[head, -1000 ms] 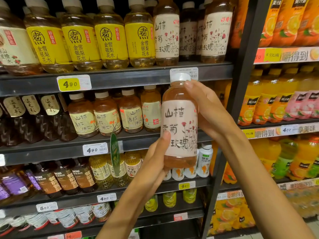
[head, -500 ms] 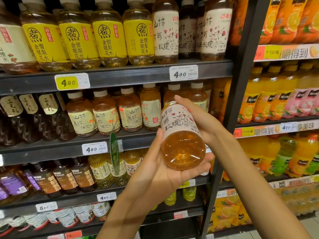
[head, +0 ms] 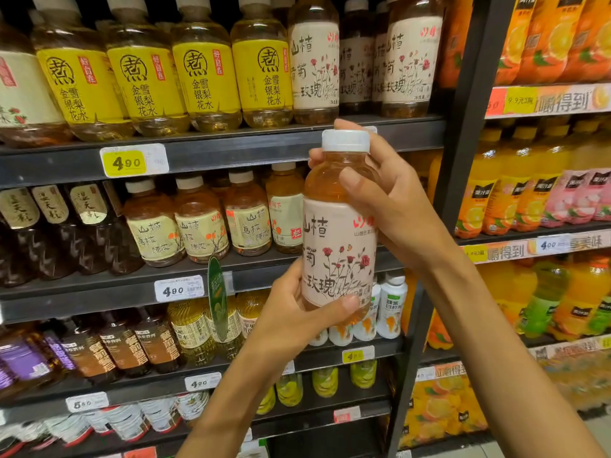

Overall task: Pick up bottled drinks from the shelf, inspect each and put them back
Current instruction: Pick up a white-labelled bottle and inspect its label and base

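Dark metal store shelving [head: 264,153]

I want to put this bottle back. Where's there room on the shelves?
Top shelf: a front gap between two rose-label bottles, with one set further back. The yellow-label row beside it stands packed tight.

Top-shelf bottle caps [head: 59,1] cropped

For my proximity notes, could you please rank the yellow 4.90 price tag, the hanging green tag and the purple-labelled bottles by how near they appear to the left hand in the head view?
Measured from the left hand:
1. Hanging green tag, just to its left on the shelf edge.
2. Yellow 4.90 price tag, up and to the left.
3. Purple-labelled bottles, at the far left edge.
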A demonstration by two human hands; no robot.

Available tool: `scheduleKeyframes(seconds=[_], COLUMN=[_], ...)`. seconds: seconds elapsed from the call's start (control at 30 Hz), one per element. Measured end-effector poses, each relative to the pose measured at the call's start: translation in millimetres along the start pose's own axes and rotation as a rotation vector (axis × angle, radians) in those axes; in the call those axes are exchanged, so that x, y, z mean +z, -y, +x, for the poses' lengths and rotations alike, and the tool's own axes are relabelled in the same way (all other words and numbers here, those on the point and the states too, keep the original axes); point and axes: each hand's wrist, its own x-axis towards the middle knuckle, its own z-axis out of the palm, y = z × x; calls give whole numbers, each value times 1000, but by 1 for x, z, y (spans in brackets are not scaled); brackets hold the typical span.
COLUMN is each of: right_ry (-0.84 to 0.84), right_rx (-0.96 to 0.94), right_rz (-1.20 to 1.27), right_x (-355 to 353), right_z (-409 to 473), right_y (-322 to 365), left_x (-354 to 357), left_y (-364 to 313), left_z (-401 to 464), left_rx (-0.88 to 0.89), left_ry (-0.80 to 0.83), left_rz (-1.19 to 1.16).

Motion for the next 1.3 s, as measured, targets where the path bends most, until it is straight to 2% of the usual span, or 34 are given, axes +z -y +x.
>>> scheduleKeyframes(seconds=[0.17, 0.27, 0.37, 0.47, 0.67, 0.8, 0.93, 1.0, 1.07, 1.2, 1.3], right_ry=[86, 65, 26, 20, 144, 272, 326, 268, 167, -43, -225], right_rx=[35, -26, -110, -168, -287, -205, -36, 7, -29, -177, -287], right_rz=[-19, 23, -54, -74, -192, -147, -111, -81, -73, -82, -93], right_x=[-10, -12, -7, -4, -10, -26, -46, -49, -50, -49, -45], right_z=[-9, -13, -13, -16, -18, -3, 16, 22, 27, 41, 60], right_y=[-1, -2, -1, -1, 8, 17, 23, 21, 18, 28, 38], left_x=[-6, -5, 0, 8, 4, -1, -9, -9, -8, -5, 5], left_y=[1, 1, 4, 5, 0, -14, -22, -23, -28, -48, -70], left_z=[8, 17, 25, 33, 51, 70, 81, 86, 93, 107, 120], left_rx=[145, 200, 272, 301, 443, 418, 290, 268, 261, 277, 374], left_ry=[-79, -113, -202, -212, -196, -107, 152, 214, 216, 156, 73], left_rz=[111, 254, 443, 474, 495, 478, 525, 547, 534, 402, 497])
